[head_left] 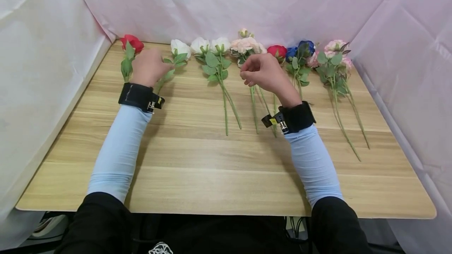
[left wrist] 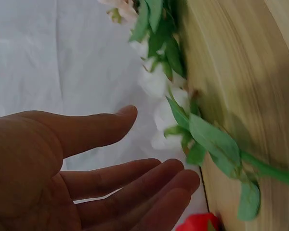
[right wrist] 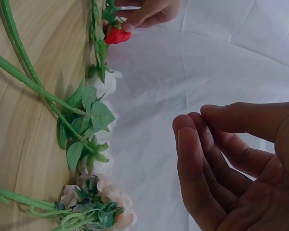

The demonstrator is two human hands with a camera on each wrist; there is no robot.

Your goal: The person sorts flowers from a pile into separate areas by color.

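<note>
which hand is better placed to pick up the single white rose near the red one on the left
Left. The left hand hovers open right over the white rose stem, while the right hand hangs empty above the pink roses.

Laid in a row along the far edge of the surface [head_left: 226, 175], heads toward the back drape [head_left: 226, 7], stems toward the near edge: single flower [head_left: 130, 50] at far left, next flower [head_left: 178, 52] to its right, paired stems [head_left: 217, 66] at centre, cluster [head_left: 247, 46] beyond, further flowers [head_left: 300, 56] and a spray [head_left: 335, 64] at far right. Left hand [head_left: 150, 68] hovering between the first two; right hand [head_left: 265, 71] above the cluster's stems.
</note>
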